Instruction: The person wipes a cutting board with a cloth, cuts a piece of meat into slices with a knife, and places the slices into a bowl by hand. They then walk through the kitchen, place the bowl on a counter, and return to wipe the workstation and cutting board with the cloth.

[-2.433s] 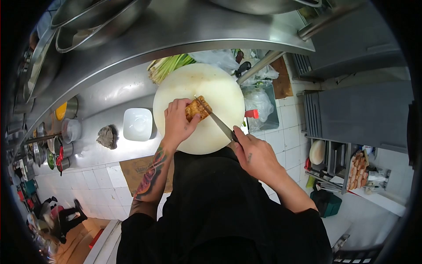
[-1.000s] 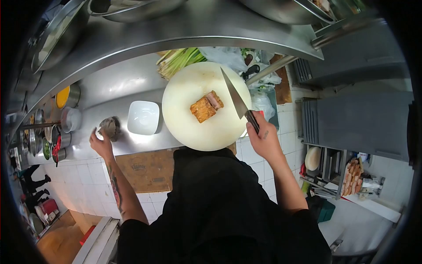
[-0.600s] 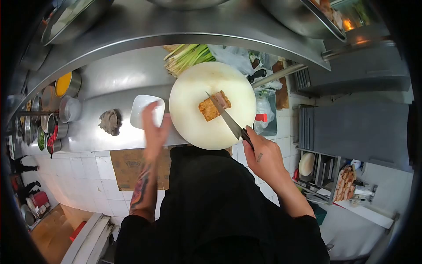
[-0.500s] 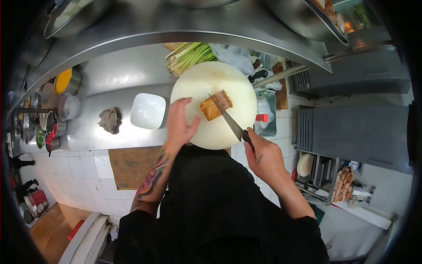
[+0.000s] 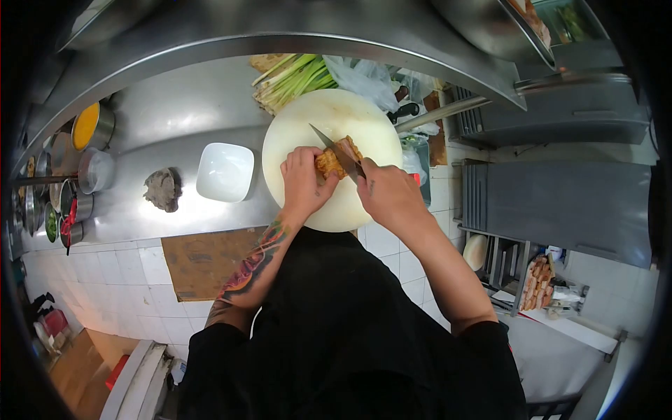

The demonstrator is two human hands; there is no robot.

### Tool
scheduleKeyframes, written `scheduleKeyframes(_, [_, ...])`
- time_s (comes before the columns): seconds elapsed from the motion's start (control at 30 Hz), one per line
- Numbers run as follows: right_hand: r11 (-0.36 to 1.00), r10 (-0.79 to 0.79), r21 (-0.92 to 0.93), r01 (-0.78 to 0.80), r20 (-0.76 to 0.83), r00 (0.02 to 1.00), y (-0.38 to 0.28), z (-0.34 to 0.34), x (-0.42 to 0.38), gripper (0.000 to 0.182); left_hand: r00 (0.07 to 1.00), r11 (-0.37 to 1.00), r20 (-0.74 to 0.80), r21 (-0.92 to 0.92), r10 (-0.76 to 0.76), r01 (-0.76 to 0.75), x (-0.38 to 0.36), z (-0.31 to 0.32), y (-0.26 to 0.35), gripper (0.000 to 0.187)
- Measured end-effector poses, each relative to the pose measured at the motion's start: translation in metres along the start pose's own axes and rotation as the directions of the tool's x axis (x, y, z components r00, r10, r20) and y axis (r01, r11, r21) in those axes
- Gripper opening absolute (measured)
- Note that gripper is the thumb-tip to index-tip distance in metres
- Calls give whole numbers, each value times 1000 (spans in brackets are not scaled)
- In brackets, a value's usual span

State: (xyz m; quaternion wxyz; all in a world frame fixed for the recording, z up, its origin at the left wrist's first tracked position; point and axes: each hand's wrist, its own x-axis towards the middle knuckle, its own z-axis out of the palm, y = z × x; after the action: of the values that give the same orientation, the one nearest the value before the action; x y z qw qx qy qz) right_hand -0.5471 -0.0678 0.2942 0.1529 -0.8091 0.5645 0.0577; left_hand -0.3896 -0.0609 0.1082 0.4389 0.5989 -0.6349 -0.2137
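On the round white cutting board [image 5: 294, 126] lies a browned, crisp-skinned piece of meat [image 5: 327, 164] with a paler cut side. My left hand [image 5: 305, 183] grips its left end, fingers curled over the top and thumb along the near side. In my right hand [image 5: 386, 190] is a kitchen knife [image 5: 323, 138], the handle wrapped in my fingers. Its blade slants up to the left across the meat, with the tip beyond it over the board. A white square bowl [image 5: 225, 172] sits to the left of the board.
Left of the bowl lies a crumpled grey cloth [image 5: 162, 190] on the steel counter [image 5: 178, 105]. Pots and containers, one a pot of yellow liquid [image 5: 87, 127], line the far left. Spring onions [image 5: 297, 80] and plastic bags [image 5: 360, 78] lie behind the board, under a steel shelf [image 5: 280, 47].
My left hand has moved right from the board's edge and closed on the meat. My right hand has risen up and left, bringing the knife farther across the meat.
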Motion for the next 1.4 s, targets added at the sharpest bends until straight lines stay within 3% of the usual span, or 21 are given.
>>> scheduleKeyframes(0.23, [999, 36, -7, -35, 97, 995, 0, -25, -49, 20, 998, 999, -32, -14, -48, 48, -1, 3, 2, 53])
scheduleKeyframes(0.33, [1000, 6, -4, -6, 4, 1000, 16, 41, -25, 22, 999, 999, -26, -29, -37, 36, 0, 2, 3, 53])
scheduleKeyframes(0.4, [993, 99, 63, -101, 32, 995, 30, 93, 5, 23, 999, 999, -23, -17, -35, 35, 1, 2, 3, 55])
scheduleKeyframes(0.63, [986, 81, 147, -75, -32, 996, 40, 67, 11, 27, 995, 999, -103, -39, -10, 6, -2, -2, 3, 60])
scheduleKeyframes(0.7, [976, 57, 213, -39, -79, 995, 35, 46, -8, 28, 971, 921, 7, -316, -237, 227, -9, -9, 9, 59])
scheduleKeyframes(0.73, [961, 52, 277, -14, -130, 990, 30, 35, -21, 31, 970, 923, -1, -309, -243, 231, -12, -9, 6, 59])
scheduleKeyframes(0.8, [962, 33, 274, 1, -119, 992, 22, 17, -43, 33, 965, 850, 24, -468, -260, 240, -17, -5, -1, 62])
scheduleKeyframes(1.0, [977, 39, 209, -35, -18, 999, 11, 15, -72, 37, 948, 793, 81, -529, -308, 303, -28, -18, 0, 64])
scheduleKeyframes(1.07, [980, 55, 191, -54, 2, 998, 9, 19, -74, 38, 897, 797, 146, -417, -417, 438, -27, -59, 8, 66])
scheduleKeyframes(1.1, [979, 58, 198, -54, -15, 998, 9, 20, -76, 38, 966, 906, -73, -370, -248, 204, -32, -71, -20, 63])
scheduleKeyframes(1.13, [977, 63, 206, -55, -31, 998, 9, 21, -77, 39, 941, 941, -216, -276, -260, 196, -36, -98, -52, 59])
scheduleKeyframes(1.17, [977, 64, 208, -56, -31, 997, 10, 20, -78, 39, 908, 993, -407, -94, -99, 66, -42, -128, -101, 59])
scheduleKeyframes(1.2, [969, 75, 238, -60, -55, 996, 11, 19, -81, 40, 849, 995, -519, -15, -94, 101, -52, -168, -154, 49])
scheduleKeyframes(1.23, [961, 88, 267, -65, -79, 993, 12, 18, -83, 41, 756, 967, -611, -68, -235, 246, -51, -204, -157, 42])
scheduleKeyframes(1.27, [961, 91, 269, -67, -80, 993, 15, 19, -85, 41, 769, 853, -638, 418, 30, 314, -60, -241, -191, 38])
scheduleKeyframes(1.33, [929, 126, 364, -64, -147, 981, 22, 20, -88, 40, 832, 595, -554, 677, 23, 434, -80, -271, -233, 34])
scheduleKeyframes(1.37, [929, 128, 365, -65, -151, 980, 23, 19, -89, 40, 832, 597, -554, 677, 27, 431, -94, -277, -267, 34])
scheduleKeyframes(1.4, [909, 158, 410, -73, -179, 971, 24, 17, -90, 40, 865, 612, -493, 657, -93, 440, -109, -281, -306, 35])
